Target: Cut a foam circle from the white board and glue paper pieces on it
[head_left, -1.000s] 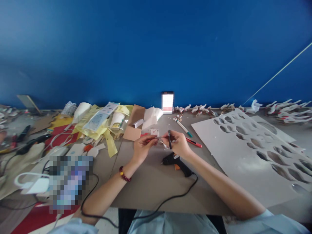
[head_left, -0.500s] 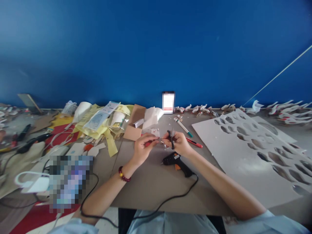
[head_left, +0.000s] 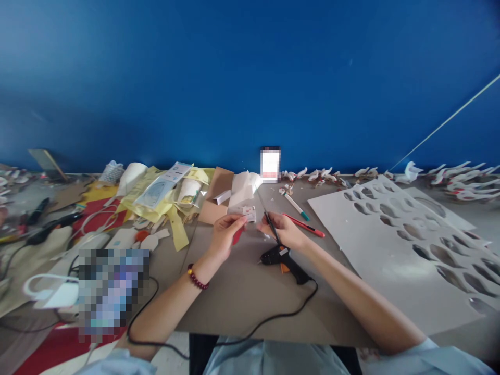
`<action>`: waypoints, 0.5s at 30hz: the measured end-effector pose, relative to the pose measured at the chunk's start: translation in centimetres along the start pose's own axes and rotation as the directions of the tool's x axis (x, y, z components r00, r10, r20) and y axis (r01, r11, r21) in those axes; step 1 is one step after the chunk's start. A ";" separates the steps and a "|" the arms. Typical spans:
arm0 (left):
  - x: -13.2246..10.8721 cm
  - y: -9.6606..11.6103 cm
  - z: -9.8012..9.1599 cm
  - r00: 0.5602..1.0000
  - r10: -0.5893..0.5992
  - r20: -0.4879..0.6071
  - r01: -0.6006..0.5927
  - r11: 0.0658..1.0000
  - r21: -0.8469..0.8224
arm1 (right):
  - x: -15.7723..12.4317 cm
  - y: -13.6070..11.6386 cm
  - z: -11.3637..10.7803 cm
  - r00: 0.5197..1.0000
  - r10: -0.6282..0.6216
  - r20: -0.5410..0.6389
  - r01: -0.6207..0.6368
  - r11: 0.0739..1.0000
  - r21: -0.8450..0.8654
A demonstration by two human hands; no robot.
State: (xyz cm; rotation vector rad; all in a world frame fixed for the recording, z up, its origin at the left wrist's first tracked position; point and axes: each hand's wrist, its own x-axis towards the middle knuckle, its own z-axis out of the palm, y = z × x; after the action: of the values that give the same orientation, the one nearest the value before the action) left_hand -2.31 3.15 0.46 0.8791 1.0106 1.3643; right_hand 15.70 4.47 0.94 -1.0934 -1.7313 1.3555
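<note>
My left hand (head_left: pixel 228 232) is pinched closed near the table's middle, with a small red piece (head_left: pixel 238 235), perhaps paper, showing under its fingers. To its right, my right hand (head_left: pixel 284 229) is closed around black-handled scissors (head_left: pixel 270 219). Their thin blades point up and away, apart from the red piece. Just below the right hand a black hot glue gun (head_left: pixel 276 254) lies on its side, nozzle to the left. Behind the left fingertips lies a small white box or card with red marks (head_left: pixel 248 211). The right fingertips are partly hidden.
A red utility knife (head_left: pixel 308 227) and a green-capped white marker (head_left: pixel 296 204) lie beyond my right hand. A white sheet with cut-out holes (head_left: pixel 332 208) covers the right side. White bird shapes (head_left: pixel 469 179) line the wall. The glue gun's black cord (head_left: pixel 269 319) crosses the front.
The scissors have swung from beside the left fingers to pointing away, up toward the wall. My hands have drawn slightly apart, and the left hand keeps its red piece lower.
</note>
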 end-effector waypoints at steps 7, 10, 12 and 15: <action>0.1 0.3 -0.1 0.992 -0.128 0.002 0.127 0.984 -0.122 | -0.3 0.5 0.5 0.995 0.050 0.082 -0.030 0.973 -0.227; 0.1 0.3 -0.2 0.989 -0.144 0.008 0.144 0.978 -0.154 | -0.4 0.7 0.7 0.994 0.065 0.090 -0.043 0.971 -0.234; 0.1 0.3 -0.2 0.989 -0.143 0.023 0.145 0.978 -0.153 | -0.4 0.8 0.8 0.994 0.070 0.088 -0.049 0.974 -0.222; 0.0 0.3 -0.1 0.990 -0.134 0.032 0.138 0.979 -0.152 | -0.4 0.9 0.9 0.992 0.083 0.094 -0.065 0.981 -0.183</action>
State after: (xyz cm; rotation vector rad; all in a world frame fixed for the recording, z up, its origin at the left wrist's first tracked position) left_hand -2.49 3.14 0.68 0.6954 0.9190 1.2955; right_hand 15.26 3.85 -0.16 -1.2174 -1.9354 1.3402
